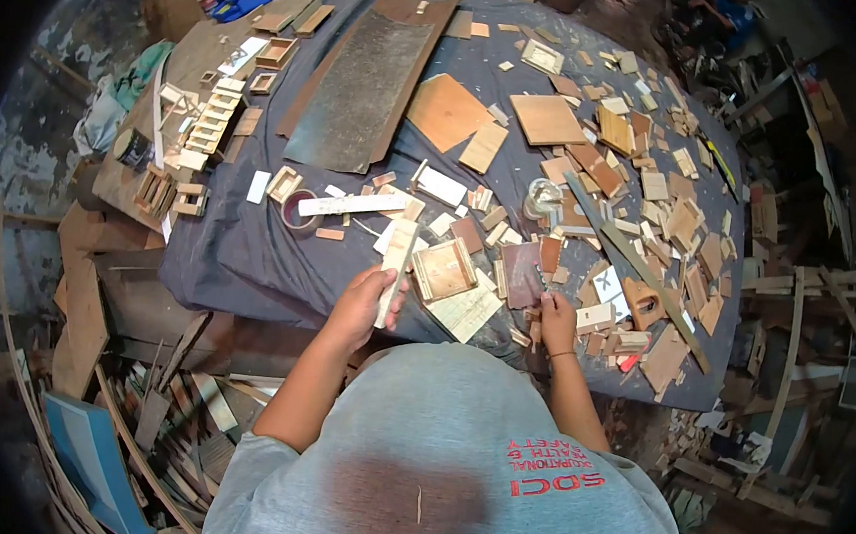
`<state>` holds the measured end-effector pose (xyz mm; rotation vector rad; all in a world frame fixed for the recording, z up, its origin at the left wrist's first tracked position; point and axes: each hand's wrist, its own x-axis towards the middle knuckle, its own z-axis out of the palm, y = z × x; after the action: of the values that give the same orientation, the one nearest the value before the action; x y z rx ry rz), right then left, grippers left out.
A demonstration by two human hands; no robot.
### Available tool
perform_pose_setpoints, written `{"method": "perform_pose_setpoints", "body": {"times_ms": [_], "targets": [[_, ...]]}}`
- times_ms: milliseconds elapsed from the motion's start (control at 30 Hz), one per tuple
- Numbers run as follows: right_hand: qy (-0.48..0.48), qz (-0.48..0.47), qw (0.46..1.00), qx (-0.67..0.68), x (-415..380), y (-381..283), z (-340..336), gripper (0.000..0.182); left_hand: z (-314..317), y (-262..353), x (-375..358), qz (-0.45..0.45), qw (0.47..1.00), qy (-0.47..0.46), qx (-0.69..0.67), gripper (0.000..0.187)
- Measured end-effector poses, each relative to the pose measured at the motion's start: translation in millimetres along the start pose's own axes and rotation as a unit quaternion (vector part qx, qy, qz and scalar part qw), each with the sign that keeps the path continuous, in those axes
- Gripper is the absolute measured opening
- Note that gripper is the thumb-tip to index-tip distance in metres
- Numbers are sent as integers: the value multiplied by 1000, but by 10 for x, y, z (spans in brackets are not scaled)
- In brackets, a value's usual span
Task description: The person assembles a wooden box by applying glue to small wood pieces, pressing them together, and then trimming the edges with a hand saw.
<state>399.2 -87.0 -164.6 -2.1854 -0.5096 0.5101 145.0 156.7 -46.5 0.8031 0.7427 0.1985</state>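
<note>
My left hand [369, 303] is wrapped round a pale wooden strip [397, 265], which stands tilted upward above the table's near edge. To its right lies a shallow square wooden box [445, 270], partly over a pale flat board [466, 312]. My right hand [558, 326] has its fingers pinched together beside the lower right corner of a reddish-brown sheet [521, 274]. Whatever those fingers hold, if anything, is too small or hidden to make out. A long white-faced strip [353, 203] rests beyond my left hand, across a roll of tape [300, 209].
Many wood offcuts [684, 223] crowd the right side of the cloth-covered table [220, 262]. A long, narrow strip [636, 272] slants across them, near a glass jar [542, 200]. Farther off lies a large dark panel [361, 84]. Small wooden frames [276, 53] sit at left. A person [728, 15] is at the far right.
</note>
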Motion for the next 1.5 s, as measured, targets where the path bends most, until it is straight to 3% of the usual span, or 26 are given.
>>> {"method": "perform_pose_setpoints", "body": {"times_ms": [100, 133, 167, 233, 267, 367, 500, 567, 633, 700, 800, 867, 1000, 1100, 1267, 1367, 1433, 1467, 1500], "targets": [[-38, 5, 999, 4, 239, 478, 47, 24, 19, -70, 94, -20, 1000, 1, 5, 25], [-89, 90, 991, 46, 189, 84, -59, 24, 54, -81, 121, -13, 1000, -2, -3, 24], [-86, 94, 991, 48, 203, 10, 0, 24, 83, -93, 144, -6, 1000, -3, -11, 26], [-30, 70, 979, 188, 235, -50, 56, 34, 169, -132, 247, -3, 1000, -18, 8, 25], [-48, 41, 991, 114, 314, 58, 56, 44, 236, -145, 302, 3, 999, -31, 23, 25], [-14, 14, 991, 132, 328, 75, 83, 39, 536, -123, 387, 1, 995, -53, 83, 25], [8, -16, 1000, 11, 290, 187, -156, 38, 907, -271, 529, -5, 991, -96, 96, 25], [24, -19, 999, 14, 303, 338, -424, 36, 1071, -351, 587, -12, 988, -115, 102, 24], [148, -128, 977, -86, 363, 569, -797, 36, 1257, -457, 657, -32, 983, -104, 149, 23], [203, -125, 959, -153, 361, 837, -1193, 39, 1481, -503, 664, -40, 979, -92, 178, 20], [143, -109, 955, -236, 361, 1225, -1752, 43, 1774, -744, 704, 14, 993, -31, 111, 21], [33, -47, 947, -317, 334, 1211, -2051, 49, 1971, -860, 670, 31, 996, 18, 85, 21], [-77, -166, 896, -405, 506, 1476, -2289, 56, 2209, -1136, 608, 65, 995, 48, 63, 23], [-197, -170, 878, -401, 693, 1327, -2484, 54, 2467, -1276, 455, 99, 986, 119, 62, 30], [-214, -220, 856, -416, 922, 1254, -2455, 46, 2548, -1548, 269, 125, 968, 205, 69, 38], [-204, -230, 896, -320, 835, 953, -2563, 45, 2501, -1605, 138, 131, 960, 233, 88, 36], [-214, -112, 970, -28, 775, 821, -2637, 43, 2415, -1627, 99, 160, 934, 281, 149, 33], [-255, -90, 959, 87, 759, 804, -2663, 43, 2365, -1630, 89, 169, 927, 295, 156, 30], [-257, -92, 958, 89, 720, 779, -2660, 43, 2255, -1681, 115, 171, 926, 299, 156, 30]]}}
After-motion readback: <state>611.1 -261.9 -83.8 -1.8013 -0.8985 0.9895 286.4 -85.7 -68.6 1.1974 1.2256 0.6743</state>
